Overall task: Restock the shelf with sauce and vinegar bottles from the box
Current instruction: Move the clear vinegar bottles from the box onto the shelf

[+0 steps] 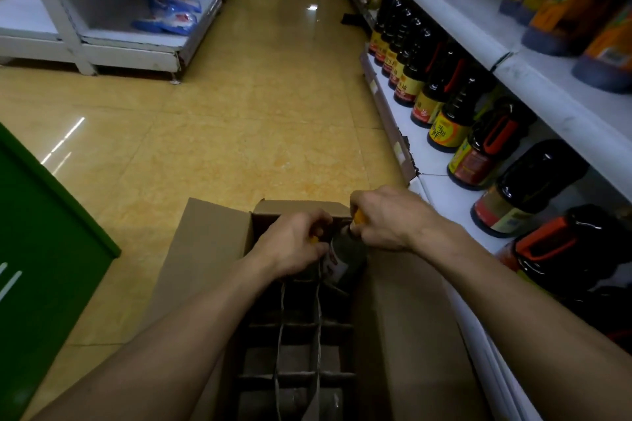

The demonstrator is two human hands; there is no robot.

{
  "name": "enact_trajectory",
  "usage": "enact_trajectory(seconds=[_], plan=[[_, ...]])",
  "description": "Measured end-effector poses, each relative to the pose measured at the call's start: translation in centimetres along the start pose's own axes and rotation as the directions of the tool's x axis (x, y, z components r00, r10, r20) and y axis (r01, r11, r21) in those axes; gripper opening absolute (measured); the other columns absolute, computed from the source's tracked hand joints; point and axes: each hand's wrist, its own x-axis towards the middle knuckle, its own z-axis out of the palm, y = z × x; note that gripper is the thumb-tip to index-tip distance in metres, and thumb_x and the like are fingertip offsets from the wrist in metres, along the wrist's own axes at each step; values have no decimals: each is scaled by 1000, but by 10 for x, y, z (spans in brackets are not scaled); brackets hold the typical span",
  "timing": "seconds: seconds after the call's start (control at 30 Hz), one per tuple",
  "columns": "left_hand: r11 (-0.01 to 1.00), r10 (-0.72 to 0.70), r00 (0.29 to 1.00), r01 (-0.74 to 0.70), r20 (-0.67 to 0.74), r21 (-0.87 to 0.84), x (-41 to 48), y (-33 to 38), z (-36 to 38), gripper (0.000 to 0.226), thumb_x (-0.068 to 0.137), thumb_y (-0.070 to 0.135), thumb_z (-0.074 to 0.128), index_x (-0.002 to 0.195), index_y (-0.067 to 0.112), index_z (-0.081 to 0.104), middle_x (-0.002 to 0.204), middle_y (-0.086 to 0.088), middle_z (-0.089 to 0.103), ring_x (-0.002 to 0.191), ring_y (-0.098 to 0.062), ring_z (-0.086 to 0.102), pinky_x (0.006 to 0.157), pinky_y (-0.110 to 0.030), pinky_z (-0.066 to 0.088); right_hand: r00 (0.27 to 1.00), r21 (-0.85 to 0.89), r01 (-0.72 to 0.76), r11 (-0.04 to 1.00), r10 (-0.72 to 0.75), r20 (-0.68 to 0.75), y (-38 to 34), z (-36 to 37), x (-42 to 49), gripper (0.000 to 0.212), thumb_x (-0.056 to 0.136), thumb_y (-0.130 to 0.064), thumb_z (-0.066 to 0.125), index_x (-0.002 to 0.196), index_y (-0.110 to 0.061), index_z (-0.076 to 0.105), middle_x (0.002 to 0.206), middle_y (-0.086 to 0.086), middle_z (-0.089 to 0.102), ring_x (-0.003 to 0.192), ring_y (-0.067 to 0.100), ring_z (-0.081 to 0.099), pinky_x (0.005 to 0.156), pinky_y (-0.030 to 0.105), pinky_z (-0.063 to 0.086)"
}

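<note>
An open cardboard box [208,249] with card dividers sits on the floor in front of me. My right hand [386,219] grips the orange cap of a dark bottle [345,256] that is partly raised out of a far cell and tilted. My left hand [294,243] is closed around something with an orange cap beside it, mostly hidden under my fingers. The white shelf [441,195] on my right carries a row of dark sauce bottles [455,126] with red and yellow labels.
An upper shelf board [533,79] overhangs the bottle row and holds more bottles. A green panel [41,249] stands at my left. Another white shelf unit [113,44] with blue packets stands across the yellow tiled aisle.
</note>
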Motion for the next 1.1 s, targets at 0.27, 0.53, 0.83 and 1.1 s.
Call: enact_trajectory(seconds=[0.27,0.53,0.83,1.1], plan=[[974,124,982,-93,145,-204,-6,18,4,99,77,32,87,156,40,27,148,12,51,136,-9,48,115,-35,43,993,31,77,997,-74,-96,-2,-84,-68,27,97,-39,64,122,-32,56,110,-5,57,99,16,54,68,26,42],[912,58,989,3,136,-411,-19,30,9,65,71,36,92,122,41,52,115,11,69,109,-7,67,98,-29,56,955,146,187,971,-144,-260,3,-100,-83,33,96,-37,66,125,-43,51,106,-13,55,95,10,55,77,34,52],[797,-22,990,-69,-142,-600,-25,49,-2,55,78,25,88,122,31,56,108,4,74,102,-12,71,89,-30,59,881,719,303,626,102,-461,-15,-44,-50,65,96,-46,63,149,-41,25,127,-13,58,114,6,59,92,30,50],[836,-39,958,-125,-285,-534,-21,56,-7,49,76,21,79,119,28,57,102,2,74,93,-16,73,76,-33,64,937,906,249,343,151,-315,-24,1,-39,78,78,-44,84,139,-31,38,120,-11,66,109,5,66,96,37,59]])
